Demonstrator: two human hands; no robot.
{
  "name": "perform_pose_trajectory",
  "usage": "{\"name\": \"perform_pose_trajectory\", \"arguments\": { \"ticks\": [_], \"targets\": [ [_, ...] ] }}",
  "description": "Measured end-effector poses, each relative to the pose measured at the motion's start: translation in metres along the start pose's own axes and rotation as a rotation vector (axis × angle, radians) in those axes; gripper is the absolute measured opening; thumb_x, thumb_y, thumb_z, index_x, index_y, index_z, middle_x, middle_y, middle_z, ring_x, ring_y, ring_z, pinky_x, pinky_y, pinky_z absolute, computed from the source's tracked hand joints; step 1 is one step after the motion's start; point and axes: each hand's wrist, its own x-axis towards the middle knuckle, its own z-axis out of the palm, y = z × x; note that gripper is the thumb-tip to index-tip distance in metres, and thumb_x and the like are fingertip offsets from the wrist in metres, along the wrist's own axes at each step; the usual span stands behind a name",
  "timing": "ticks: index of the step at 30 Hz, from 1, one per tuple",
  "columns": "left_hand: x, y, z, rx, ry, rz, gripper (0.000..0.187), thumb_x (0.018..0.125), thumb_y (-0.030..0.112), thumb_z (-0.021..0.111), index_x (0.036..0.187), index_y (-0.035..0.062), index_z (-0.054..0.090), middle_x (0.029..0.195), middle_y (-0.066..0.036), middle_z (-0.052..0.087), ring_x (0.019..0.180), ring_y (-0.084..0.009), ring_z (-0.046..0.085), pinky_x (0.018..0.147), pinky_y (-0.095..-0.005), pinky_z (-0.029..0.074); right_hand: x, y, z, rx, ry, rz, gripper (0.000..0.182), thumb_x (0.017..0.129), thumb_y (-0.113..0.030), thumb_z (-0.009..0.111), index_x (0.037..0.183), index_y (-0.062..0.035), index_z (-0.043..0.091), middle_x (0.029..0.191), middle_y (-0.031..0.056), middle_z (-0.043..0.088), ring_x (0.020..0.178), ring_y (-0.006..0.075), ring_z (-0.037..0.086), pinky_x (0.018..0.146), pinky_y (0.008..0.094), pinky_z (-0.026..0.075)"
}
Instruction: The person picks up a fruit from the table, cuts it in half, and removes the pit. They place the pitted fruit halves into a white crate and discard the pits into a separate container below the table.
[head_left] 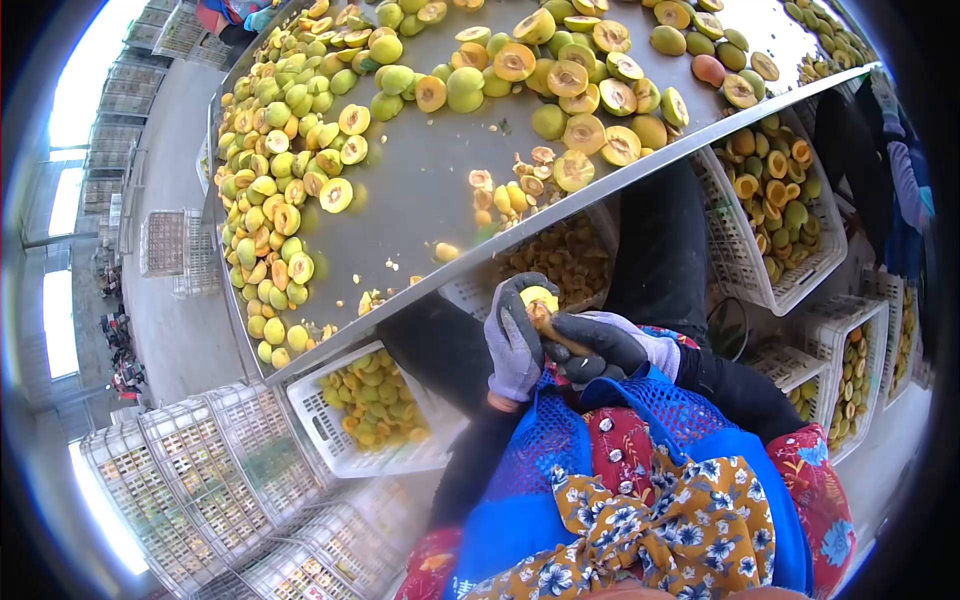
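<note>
Both my hands wear grey-and-black gloves and meet above my lap, below the table's edge. My left hand (pixel 513 335) is closed round a halved yellow-green fruit (pixel 541 299) with its cut side showing. My right hand (pixel 598 345) is closed beside it, its fingers wrapped round a brown handle-like tool (pixel 568 340) that touches the cut fruit; the tool's tip is hidden. Just beyond my hands, on the metal table (pixel 420 170), lie halved fruits (pixel 574 170) and small scraps. Under the edge, a crate of brown pieces (pixel 570 262) stands between my legs.
A white crate of fruit (pixel 372 400) stands left of my legs, and another filled crate (pixel 770 200) is at the right. Stacked crates (pixel 215 470) rise at the lower left. A heap of fruit (pixel 285 180) covers the table's left side. Another person's sleeve (pixel 905 175) shows at the far right.
</note>
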Motion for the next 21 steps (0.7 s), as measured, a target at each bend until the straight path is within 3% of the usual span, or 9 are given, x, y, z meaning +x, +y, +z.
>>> {"name": "perform_pose_trajectory", "arguments": {
  "ticks": [1, 4, 10, 13, 14, 16, 18, 19, 21],
  "targets": [
    [0.001, -0.004, -0.002, -0.104, -0.038, -0.031, 0.040, 0.106, 0.029, 0.033, 0.104, -0.0013, 0.060, 0.091, -0.010, 0.066, 0.086, -0.0178, 0.062, 0.081, -0.0302, 0.049, 0.007, 0.002, -0.014, 0.289, -0.248, 0.107, 0.037, 0.102, -0.042, 0.050, 0.098, -0.0051, 0.055, 0.065, 0.0010, 0.048, 0.048, 0.0026, 0.042, 0.039, 0.0141, 0.033],
    [0.002, -0.010, -0.004, -0.149, -0.099, -0.068, 0.043, 0.106, 0.032, 0.033, 0.104, -0.0011, 0.059, 0.094, -0.010, 0.066, 0.087, -0.0170, 0.062, 0.082, -0.0298, 0.049, 0.011, 0.002, -0.029, 0.503, -0.231, 0.210, 0.040, 0.102, -0.042, 0.048, 0.094, -0.0035, 0.053, 0.060, -0.0001, 0.044, 0.040, 0.0029, 0.034, 0.030, 0.0140, 0.027],
    [0.014, 0.004, -0.004, -0.061, -0.152, 0.075, 0.046, 0.107, 0.035, 0.032, 0.103, -0.0008, 0.060, 0.093, -0.010, 0.066, 0.086, -0.0172, 0.063, 0.082, -0.0305, 0.051, 0.016, 0.003, -0.021, 0.467, -0.293, 0.099, 0.043, 0.102, -0.044, 0.045, 0.097, -0.0020, 0.053, 0.059, 0.0010, 0.044, 0.041, 0.0031, 0.037, 0.030, 0.0143, 0.027],
    [0.018, 0.021, 0.002, -0.152, -0.141, 0.047, 0.046, 0.107, 0.036, 0.033, 0.104, -0.0012, 0.060, 0.093, -0.010, 0.067, 0.086, -0.0171, 0.063, 0.081, -0.0309, 0.051, 0.014, 0.003, -0.021, 0.396, -0.250, 0.031, 0.046, 0.102, -0.046, 0.044, 0.098, -0.0015, 0.053, 0.060, 0.0015, 0.045, 0.041, 0.0033, 0.039, 0.029, 0.0138, 0.025],
    [0.019, 0.020, 0.002, -0.149, -0.132, 0.048, 0.046, 0.107, 0.036, 0.033, 0.105, -0.0013, 0.060, 0.093, -0.010, 0.067, 0.086, -0.0169, 0.063, 0.081, -0.0309, 0.052, 0.012, 0.000, -0.018, 0.457, -0.308, 0.071, 0.046, 0.101, -0.046, 0.046, 0.098, -0.0012, 0.055, 0.063, 0.0027, 0.049, 0.046, 0.0052, 0.045, 0.036, 0.0168, 0.036],
    [0.020, 0.018, 0.002, -0.066, -0.094, 0.094, 0.047, 0.107, 0.038, 0.033, 0.107, -0.0009, 0.059, 0.092, -0.010, 0.067, 0.084, -0.0165, 0.064, 0.079, -0.0293, 0.053, 0.003, -0.002, 0.010, 0.034, -0.016, -0.101, 0.045, 0.101, -0.045, 0.047, 0.098, -0.0012, 0.056, 0.065, 0.0035, 0.052, 0.051, 0.0064, 0.048, 0.046, 0.0202, 0.042],
    [0.021, -0.007, -0.019, 0.187, 0.003, 0.103, 0.036, 0.097, 0.034, 0.050, 0.109, 0.0007, 0.055, 0.089, -0.009, 0.065, 0.079, -0.0187, 0.063, 0.072, -0.0293, 0.051, -0.007, -0.005, 0.024, -0.356, -0.053, -0.210, 0.044, 0.100, -0.045, 0.049, 0.097, -0.0021, 0.057, 0.070, 0.0050, 0.056, 0.060, 0.0087, 0.054, 0.060, 0.0248, 0.047],
    [0.014, 0.000, -0.031, 0.268, 0.001, 0.135, 0.036, 0.095, 0.033, 0.055, 0.110, 0.0010, 0.055, 0.090, -0.009, 0.065, 0.079, -0.0200, 0.063, 0.073, -0.0311, 0.051, -0.012, -0.011, 0.042, -0.293, -0.114, -0.225, 0.042, 0.101, -0.045, 0.049, 0.095, -0.0042, 0.057, 0.069, 0.0035, 0.054, 0.058, 0.0078, 0.051, 0.055, 0.0225, 0.043],
    [0.002, 0.014, -0.053, 0.431, 0.006, 0.201, 0.039, 0.091, 0.032, 0.064, 0.112, 0.0017, 0.053, 0.093, -0.011, 0.064, 0.081, -0.0226, 0.064, 0.074, -0.0347, 0.051, -0.010, -0.026, 0.036, -0.254, -0.009, -0.243, 0.038, 0.102, -0.043, 0.049, 0.094, -0.0062, 0.056, 0.068, 0.0014, 0.052, 0.056, 0.0074, 0.048, 0.054, 0.0224, 0.039]
  ]
}}
